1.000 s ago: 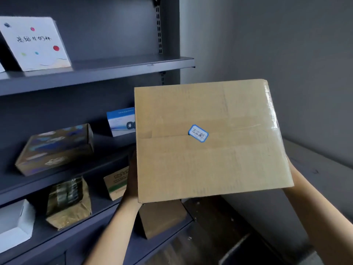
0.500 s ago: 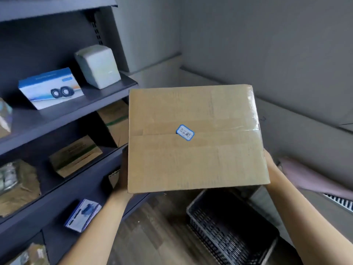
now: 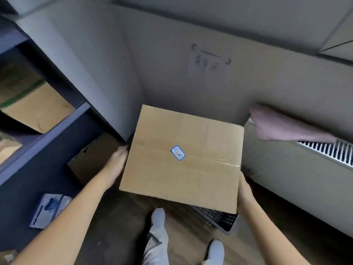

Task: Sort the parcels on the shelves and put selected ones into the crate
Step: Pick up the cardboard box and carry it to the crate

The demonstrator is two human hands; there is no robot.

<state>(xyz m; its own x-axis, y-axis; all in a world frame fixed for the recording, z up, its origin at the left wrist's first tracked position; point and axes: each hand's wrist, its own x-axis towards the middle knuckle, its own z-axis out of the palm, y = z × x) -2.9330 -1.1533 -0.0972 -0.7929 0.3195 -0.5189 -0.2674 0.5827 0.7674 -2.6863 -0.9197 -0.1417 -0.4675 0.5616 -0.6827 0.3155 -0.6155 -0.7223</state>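
Room corner viewed from above. Grey walls [image 3: 172,31] meet at far centre, and a paper notice [image 3: 209,63] is fixed to the far wall. Left: dark shelving unit [image 3: 44,131]. Right: white radiator [image 3: 329,151], with a pinkish cloth [image 3: 282,127] draped over its far end. Floor [image 3: 118,226]: dark wood planks.

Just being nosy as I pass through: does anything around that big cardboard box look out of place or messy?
A pinkish cloth lies draped over the end of the white radiator, odd among parcels. The cardboard box looks intact.

Head view, steeply down, near parcel [image 3: 181,157]
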